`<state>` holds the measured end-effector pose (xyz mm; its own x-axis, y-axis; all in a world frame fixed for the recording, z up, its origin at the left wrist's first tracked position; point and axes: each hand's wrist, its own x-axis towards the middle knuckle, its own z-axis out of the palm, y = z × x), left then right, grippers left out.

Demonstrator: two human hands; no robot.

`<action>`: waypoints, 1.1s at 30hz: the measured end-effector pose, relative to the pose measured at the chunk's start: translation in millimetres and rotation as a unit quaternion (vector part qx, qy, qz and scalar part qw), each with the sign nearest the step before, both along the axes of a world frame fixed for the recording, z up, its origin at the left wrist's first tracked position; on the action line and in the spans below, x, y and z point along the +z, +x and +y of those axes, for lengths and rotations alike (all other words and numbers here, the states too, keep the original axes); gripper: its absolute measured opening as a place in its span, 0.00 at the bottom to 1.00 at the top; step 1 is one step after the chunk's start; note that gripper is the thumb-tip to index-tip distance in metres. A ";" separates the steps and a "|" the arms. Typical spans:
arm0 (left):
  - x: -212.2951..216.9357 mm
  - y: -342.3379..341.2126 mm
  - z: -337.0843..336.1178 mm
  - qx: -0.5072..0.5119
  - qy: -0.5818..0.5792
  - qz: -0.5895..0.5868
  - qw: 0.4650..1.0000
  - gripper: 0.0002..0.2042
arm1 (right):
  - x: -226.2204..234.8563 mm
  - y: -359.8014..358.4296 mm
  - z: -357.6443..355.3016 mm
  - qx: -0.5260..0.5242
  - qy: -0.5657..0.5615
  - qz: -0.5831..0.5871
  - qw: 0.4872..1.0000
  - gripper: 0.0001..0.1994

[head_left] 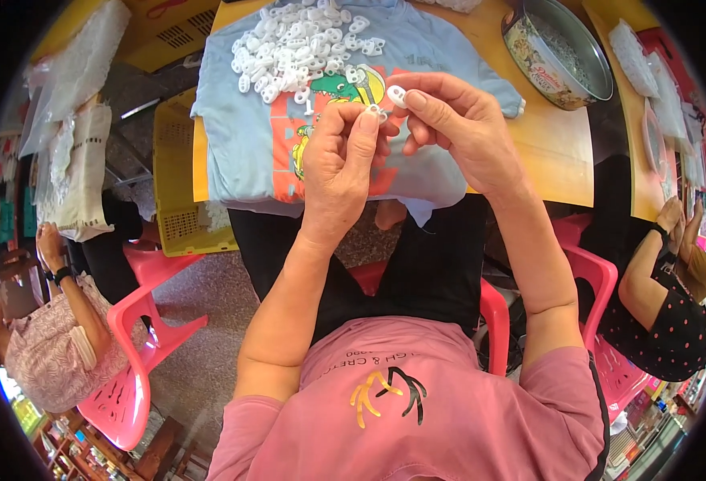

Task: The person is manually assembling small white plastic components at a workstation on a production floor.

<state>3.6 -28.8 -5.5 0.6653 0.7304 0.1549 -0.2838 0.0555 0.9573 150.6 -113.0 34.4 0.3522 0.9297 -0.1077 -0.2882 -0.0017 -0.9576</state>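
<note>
Over the near part of a light blue T-shirt (237,152) laid on the table, my two hands almost meet. My left hand (338,160) pinches a small white two-hole plastic piece (379,112) between thumb and fingers; part of it is hidden. Between the thumb and forefinger of my right hand (469,128) sits an oval white two-hole plastic piece (397,97), tilted so its face shows. Beyond them a heap of similar white plastic pieces (293,44) covers the far part of the shirt. One small T-shaped white part (309,107) lies by my left fingers.
An oval metal tin (541,68) with many small shiny parts stands at the table's far right. Yellow crates (178,184) sit to the left. Co-workers sit on both sides, one in a patterned top (64,345), one in a dotted top (661,337). Pink chairs (133,385) flank me.
</note>
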 end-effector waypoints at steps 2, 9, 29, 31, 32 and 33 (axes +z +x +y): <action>0.1 0.1 -0.8 0.002 -0.001 0.003 1.000 0.07 | -0.6 -1.0 0.6 -0.005 0.008 -0.006 1.000 0.15; 0.3 0.2 -1.1 0.009 -0.003 -0.002 1.000 0.07 | 2.8 -6.7 2.0 -0.012 0.013 -0.055 0.998 0.14; 3.0 2.1 -2.1 0.022 -0.017 0.010 1.000 0.06 | 2.7 -16.2 3.2 -0.059 0.022 -0.252 0.966 0.12; 1.9 1.7 -1.9 0.024 -0.012 0.005 1.000 0.06 | 2.3 -19.0 3.5 -0.066 0.020 -0.239 0.969 0.12; 2.2 1.6 -2.0 0.024 -0.012 0.005 1.000 0.06 | 2.8 -19.3 3.3 -0.066 0.020 -0.240 0.968 0.12; 2.8 1.5 -2.3 0.024 -0.012 0.009 1.000 0.06 | 3.4 -19.6 3.3 -0.067 0.018 -0.242 0.968 0.12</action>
